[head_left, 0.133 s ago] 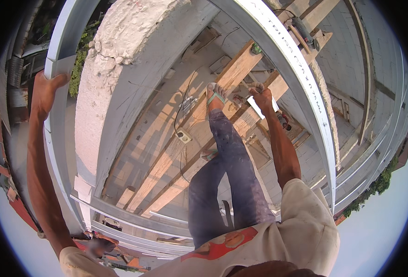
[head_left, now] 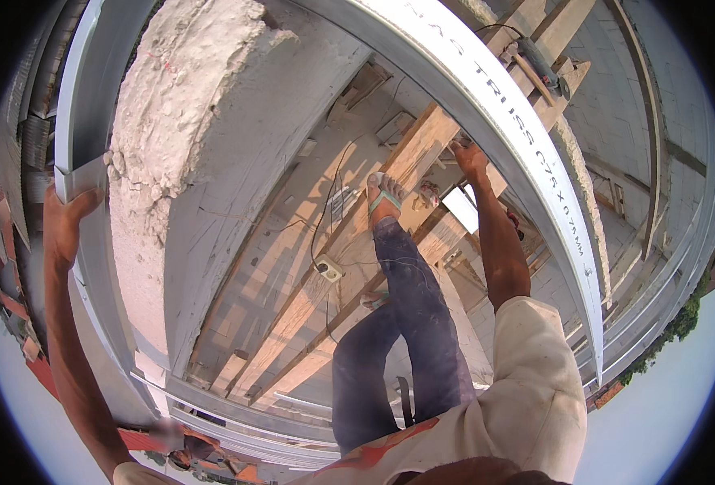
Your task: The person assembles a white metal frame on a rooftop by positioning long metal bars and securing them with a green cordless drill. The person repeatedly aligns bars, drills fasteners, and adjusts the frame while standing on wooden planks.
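Observation:
On the left, my left hand [head_left: 68, 222] is closed around a long silvery metal channel [head_left: 103, 89], thumb over its edge. A second metal channel [head_left: 499, 93], with dark print on its pale face, arches across the upper right. My right hand [head_left: 469, 158] has swung out beneath it, fingers bent beside the end of a wooden plank [head_left: 426, 137]. What those fingers grip, if anything, is hidden. My sandalled foot [head_left: 383, 196] rests on the planks, and my other foot [head_left: 374, 299] shows partly behind my leg.
A rough-topped concrete wall [head_left: 179, 105] runs beside the left channel. A white socket box [head_left: 329, 268] with a cable sits on a plank. An angle grinder [head_left: 539, 69] lies on boards at the upper right. Far below are a floor and a white panel [head_left: 460, 208]. Another person [head_left: 192, 447] shows lower left.
My view has shifted, and the right channel looks nearer. My right hand has moved slightly up and right, from over the white panel to the plank end. My left hand still grips its channel.

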The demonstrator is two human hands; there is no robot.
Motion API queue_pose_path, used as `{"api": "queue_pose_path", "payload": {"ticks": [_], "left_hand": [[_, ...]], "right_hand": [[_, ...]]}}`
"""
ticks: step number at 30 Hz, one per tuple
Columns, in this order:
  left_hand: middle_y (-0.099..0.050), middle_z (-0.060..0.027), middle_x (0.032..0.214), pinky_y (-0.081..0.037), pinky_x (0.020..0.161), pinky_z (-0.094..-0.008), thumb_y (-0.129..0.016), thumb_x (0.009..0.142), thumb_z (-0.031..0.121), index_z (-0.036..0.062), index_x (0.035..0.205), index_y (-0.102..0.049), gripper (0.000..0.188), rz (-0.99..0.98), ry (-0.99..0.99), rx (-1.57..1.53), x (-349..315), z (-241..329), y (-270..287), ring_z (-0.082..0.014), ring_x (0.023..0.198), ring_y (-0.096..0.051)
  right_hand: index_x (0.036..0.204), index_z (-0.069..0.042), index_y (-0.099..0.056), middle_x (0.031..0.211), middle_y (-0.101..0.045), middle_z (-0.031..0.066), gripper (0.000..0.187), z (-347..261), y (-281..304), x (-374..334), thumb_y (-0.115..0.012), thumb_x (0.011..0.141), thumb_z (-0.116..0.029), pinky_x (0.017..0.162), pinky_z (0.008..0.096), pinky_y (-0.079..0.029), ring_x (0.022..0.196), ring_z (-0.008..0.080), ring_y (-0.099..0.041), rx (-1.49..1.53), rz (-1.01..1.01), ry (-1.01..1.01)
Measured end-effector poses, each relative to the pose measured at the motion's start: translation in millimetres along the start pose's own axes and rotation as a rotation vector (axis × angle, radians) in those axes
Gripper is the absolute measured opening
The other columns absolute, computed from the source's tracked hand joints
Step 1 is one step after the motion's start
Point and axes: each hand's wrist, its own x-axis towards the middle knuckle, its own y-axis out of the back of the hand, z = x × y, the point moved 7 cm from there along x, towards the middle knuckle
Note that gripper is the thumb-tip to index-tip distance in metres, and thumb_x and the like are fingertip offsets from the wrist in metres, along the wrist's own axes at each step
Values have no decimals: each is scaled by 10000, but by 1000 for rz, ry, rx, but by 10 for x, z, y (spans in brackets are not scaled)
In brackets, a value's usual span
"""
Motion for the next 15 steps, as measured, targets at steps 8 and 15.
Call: {"api": "queue_pose_path", "payload": {"ticks": [8,15], "left_hand": [[-715,-115,991,-498,819,-327,-736,751,258,-56,1086,-680,462,3,1,217,49,219,91,-168,850,-634],[-722,-150,1025,-484,904,-336,-797,713,285,-43,1155,-710,558,123,31,116,-326,-172,191,-231,931,-649]], "right_hand": [[1581,-15,-293,1521,-395,308,706,1160,-327,1289,-544,929,-120,1156,539,-383,1386,510,-419,-454,59,293],[1601,-70,-327,1437,-541,257,645,1570,-530,2038,-260,1095,-464,1012,541,-463,1245,475,-563,-348,224,669]]}}
